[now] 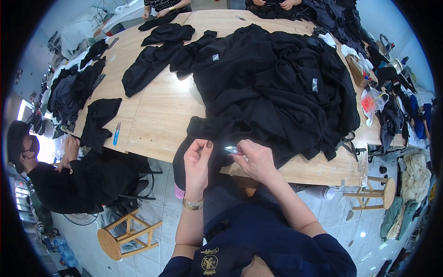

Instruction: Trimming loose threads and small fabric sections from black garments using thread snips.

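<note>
Just over the table's near edge, my left hand (197,165) is closed, thumb against curled fingers, on the edge of a black garment (186,152). Part of that cloth hangs down below the tabletop. My right hand (256,161) grips small thread snips (231,149), whose silver blades point left toward my left hand; their handle is hidden in my palm. A short gap lies between the blades and the left fingers. Beyond both hands spreads a large heap of black garments (258,87), with a small pale label (314,85) showing on it.
Blue-handled snips (116,134) lie on the wooden table (152,120). At left a co-worker (69,171) sits handling dark cloth; two others work across the table. A drink cup in a bag (369,102) stands at right. Wooden stools (109,243) flank me on the floor.
</note>
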Available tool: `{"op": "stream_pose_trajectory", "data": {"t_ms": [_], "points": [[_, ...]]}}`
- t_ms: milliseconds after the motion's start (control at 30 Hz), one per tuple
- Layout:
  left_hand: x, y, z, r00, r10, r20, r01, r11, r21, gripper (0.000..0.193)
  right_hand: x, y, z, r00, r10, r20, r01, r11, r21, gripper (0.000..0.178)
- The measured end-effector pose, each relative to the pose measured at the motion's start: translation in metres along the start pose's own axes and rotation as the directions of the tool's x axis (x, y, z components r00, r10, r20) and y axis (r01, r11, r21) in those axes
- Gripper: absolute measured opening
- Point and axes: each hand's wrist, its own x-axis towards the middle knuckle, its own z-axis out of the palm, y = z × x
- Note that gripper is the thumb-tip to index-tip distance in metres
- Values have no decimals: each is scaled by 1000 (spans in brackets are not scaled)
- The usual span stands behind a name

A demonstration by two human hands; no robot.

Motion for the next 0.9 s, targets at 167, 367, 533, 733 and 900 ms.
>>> {"op": "stream_pose_trajectory", "data": {"t_ms": [167,367,533,733,900], "points": [[0,0,-1,1000,-4,8,4,1000,2,9,1,-1,-2,1000,-22,-6,22,1000,-10,22],[1,0,2,999,32,1,-32,999,42,8,2,-2,-3,1000,-20,23,20,1000,3,22],[2,-1,1,999,34,-4,-33,997,71,8,2,-1,-5,1000,-14,14,14,1000,-14,23],[1,0,-1,1000,5,12,-6,999,52,8,0,-1,-6,999,-19,41,20,999,-30,23],[2,0,2,999,49,-7,-48,995,87,9,2,-2,-6,998,-37,45,40,998,-58,23]]}}
